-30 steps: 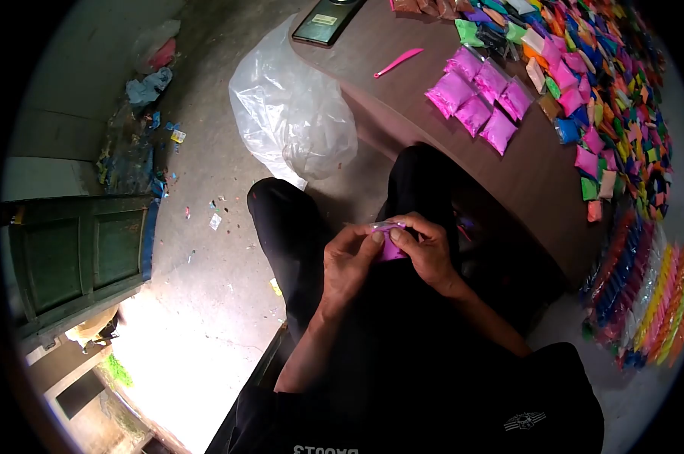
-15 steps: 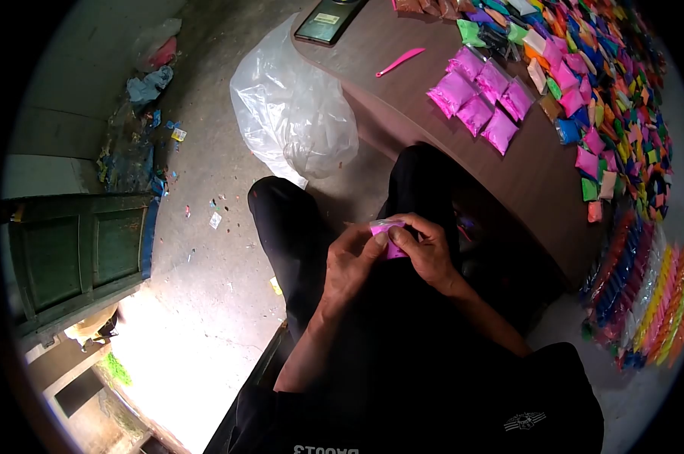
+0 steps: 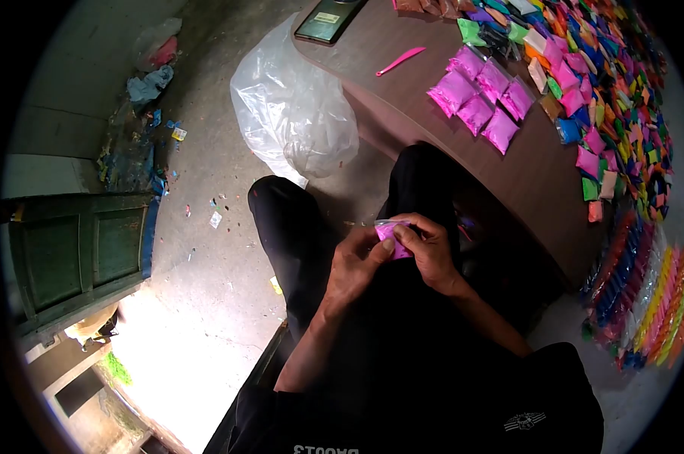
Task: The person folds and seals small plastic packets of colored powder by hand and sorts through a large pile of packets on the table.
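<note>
Above my lap, a small clear packet with bright pink filling (image 3: 399,251) is pinched between both hands. My left hand (image 3: 355,261) grips its left side, thumb across the front. On its right side my right hand (image 3: 429,253) holds on, with the thumb pressed to the face and the fingers curled behind. The clear top edge of the packet shows above the thumbs, while its back is hidden by my fingers. On the table, several similar pink packets (image 3: 476,113) lie grouped together, with a pink plastic scoop (image 3: 400,62) to their left.
The brown table (image 3: 535,189) curves ahead and to my right. A dark phone (image 3: 331,20) lies near its far edge. Many colourful packets (image 3: 584,98) are heaped at the right, above bundles of coloured bags (image 3: 645,299). A large clear plastic bag (image 3: 289,106) stands on the littered floor.
Both thumbs have shifted slightly on the pink packet, and more of its pink face shows between them. My left hand has moved a little to the right. The table things have not moved.
</note>
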`<action>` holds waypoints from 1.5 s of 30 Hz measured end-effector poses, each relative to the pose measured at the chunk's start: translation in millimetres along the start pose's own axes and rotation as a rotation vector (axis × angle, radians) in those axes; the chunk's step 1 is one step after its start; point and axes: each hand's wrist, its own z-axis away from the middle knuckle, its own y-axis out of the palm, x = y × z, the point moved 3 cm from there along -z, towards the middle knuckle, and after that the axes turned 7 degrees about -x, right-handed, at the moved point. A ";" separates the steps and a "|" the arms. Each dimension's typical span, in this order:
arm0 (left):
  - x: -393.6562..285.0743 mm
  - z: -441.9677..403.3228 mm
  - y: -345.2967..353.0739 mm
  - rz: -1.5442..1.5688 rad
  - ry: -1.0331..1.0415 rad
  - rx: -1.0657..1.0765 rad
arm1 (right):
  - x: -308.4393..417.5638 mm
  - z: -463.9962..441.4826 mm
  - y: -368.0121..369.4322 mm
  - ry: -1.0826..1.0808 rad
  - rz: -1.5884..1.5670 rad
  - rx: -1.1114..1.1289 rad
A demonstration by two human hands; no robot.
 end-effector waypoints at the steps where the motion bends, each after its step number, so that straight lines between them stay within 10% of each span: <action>1: -3.6 1.2 0.4 0.000 -0.001 -0.001 | 2.1 -0.5 -0.8 -0.045 0.017 -0.031; 45: 13.4 -4.2 2.8 0.089 0.031 0.092 | 2.3 1.5 -1.0 -0.005 -0.149 -0.008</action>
